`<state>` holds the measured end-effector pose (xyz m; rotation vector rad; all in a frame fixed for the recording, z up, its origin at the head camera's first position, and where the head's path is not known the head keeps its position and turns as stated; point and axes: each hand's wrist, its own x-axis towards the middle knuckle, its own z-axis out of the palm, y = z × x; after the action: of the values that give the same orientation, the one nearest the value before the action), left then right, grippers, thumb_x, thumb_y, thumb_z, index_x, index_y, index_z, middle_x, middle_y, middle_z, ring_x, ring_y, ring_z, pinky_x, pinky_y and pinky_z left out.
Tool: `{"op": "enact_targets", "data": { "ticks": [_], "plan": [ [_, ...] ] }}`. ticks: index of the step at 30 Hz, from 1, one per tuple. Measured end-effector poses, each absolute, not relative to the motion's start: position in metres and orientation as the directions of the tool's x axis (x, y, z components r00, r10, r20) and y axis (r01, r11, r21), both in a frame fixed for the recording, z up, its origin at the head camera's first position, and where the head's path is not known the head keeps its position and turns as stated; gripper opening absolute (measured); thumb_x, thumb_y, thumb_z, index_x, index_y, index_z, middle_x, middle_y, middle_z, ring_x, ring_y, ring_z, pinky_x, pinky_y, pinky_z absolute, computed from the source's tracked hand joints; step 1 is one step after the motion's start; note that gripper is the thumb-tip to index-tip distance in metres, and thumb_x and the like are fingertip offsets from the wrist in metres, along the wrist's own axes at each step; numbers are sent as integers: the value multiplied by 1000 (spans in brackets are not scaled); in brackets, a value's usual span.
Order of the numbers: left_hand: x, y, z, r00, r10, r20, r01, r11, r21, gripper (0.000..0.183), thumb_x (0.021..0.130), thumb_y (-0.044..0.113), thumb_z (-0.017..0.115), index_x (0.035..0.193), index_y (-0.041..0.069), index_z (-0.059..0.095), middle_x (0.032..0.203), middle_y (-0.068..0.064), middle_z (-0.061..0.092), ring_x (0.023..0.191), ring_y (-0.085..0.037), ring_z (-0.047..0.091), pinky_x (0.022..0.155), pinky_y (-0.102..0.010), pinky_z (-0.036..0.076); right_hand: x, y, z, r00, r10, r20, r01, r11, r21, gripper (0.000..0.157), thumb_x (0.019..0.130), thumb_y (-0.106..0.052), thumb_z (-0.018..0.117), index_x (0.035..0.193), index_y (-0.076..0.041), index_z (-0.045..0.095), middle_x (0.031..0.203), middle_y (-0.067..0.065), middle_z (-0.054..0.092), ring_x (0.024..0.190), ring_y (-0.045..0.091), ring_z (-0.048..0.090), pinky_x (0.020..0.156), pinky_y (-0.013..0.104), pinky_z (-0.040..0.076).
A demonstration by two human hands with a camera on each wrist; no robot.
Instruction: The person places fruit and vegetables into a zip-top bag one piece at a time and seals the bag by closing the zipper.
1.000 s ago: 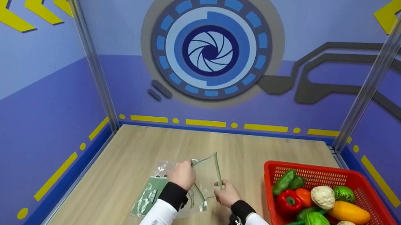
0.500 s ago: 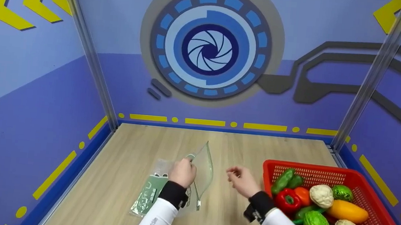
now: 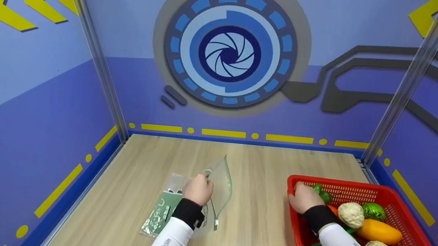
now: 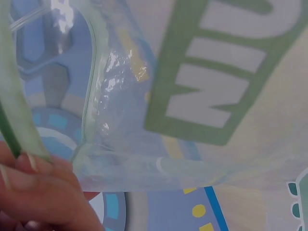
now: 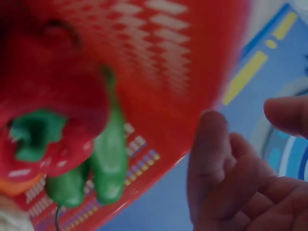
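My left hand (image 3: 197,190) pinches the edge of a clear zip bag (image 3: 223,190), which stands up with its mouth spread and its pale green border showing. In the left wrist view, the fingertips (image 4: 36,163) hold that green edge, and the bag's green-and-white print faces the camera. My right hand (image 3: 306,200) is over the left side of the red basket (image 3: 340,182). Its fingers are loosely bent with the thumb apart, and nothing lies between them in the right wrist view. A red bell pepper (image 5: 57,101) and green cucumber-like vegetables (image 5: 109,154) lie close by inside.
A flat, green-printed plastic packet (image 3: 161,211) lies left of my left hand on the wooden table (image 3: 125,194). The basket also holds a white cauliflower-like vegetable (image 3: 351,214), a long yellow one (image 3: 380,231) and a green leafy ball (image 3: 373,211). Walls enclose the back and sides.
My right hand has let go of the zip bag and moved right to the basket's left side. My left hand still holds the bag, which has swung more upright.
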<state>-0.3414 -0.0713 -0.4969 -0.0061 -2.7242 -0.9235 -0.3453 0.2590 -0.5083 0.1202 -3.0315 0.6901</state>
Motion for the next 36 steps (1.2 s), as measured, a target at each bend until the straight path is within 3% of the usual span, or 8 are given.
{"op": "enact_targets", "data": {
  "ticks": [8,13,19,26,33,36],
  "plan": [
    [-342,-74,-497,-960,-84,265,91,806,586,24,93,9,60,109,0,76,63,-3,56,51,-17,45,49,-32,36,-348,259,-519,-994,-84,-70,-50,921,-387,29,102,-18,53,78,-5,62,65,6,54,60,22,53,62,36,47],
    [-341,-76,-496,-957,-90,276,93,805,586,23,93,9,60,106,-1,76,61,0,50,50,-16,43,48,-31,33,-351,248,-522,-994,-98,-55,-67,907,-415,28,101,-16,55,76,-4,61,65,7,56,57,22,56,57,35,49],
    [-340,-75,-491,-956,-90,278,98,797,595,23,93,8,59,108,-1,75,61,1,48,50,-15,41,47,-29,31,-357,219,-528,-991,-135,-9,-117,891,-438,27,100,-19,59,82,1,65,71,10,61,64,23,58,66,37,51],
    [-340,-76,-487,-952,-74,297,129,784,607,30,93,7,58,115,-5,74,63,0,50,48,-13,39,46,-27,32,-363,178,-529,-992,-112,-56,-72,875,-478,32,100,-25,62,72,-8,61,59,7,60,43,17,60,48,29,48],
    [-338,-75,-483,-950,-74,305,136,780,611,27,93,6,59,112,-5,74,61,1,46,47,-13,39,45,-26,31,-367,143,-530,-982,-154,-108,-84,872,-482,34,96,-31,70,73,-9,60,61,3,55,55,18,55,59,30,46],
    [-337,-75,-481,-949,-69,306,141,777,614,30,92,6,59,115,-6,73,62,-2,51,48,-14,41,46,-27,32,-366,131,-530,-977,-157,-143,-66,866,-496,34,94,-36,73,82,-5,64,69,5,59,65,21,56,69,35,50]
  ]
}}
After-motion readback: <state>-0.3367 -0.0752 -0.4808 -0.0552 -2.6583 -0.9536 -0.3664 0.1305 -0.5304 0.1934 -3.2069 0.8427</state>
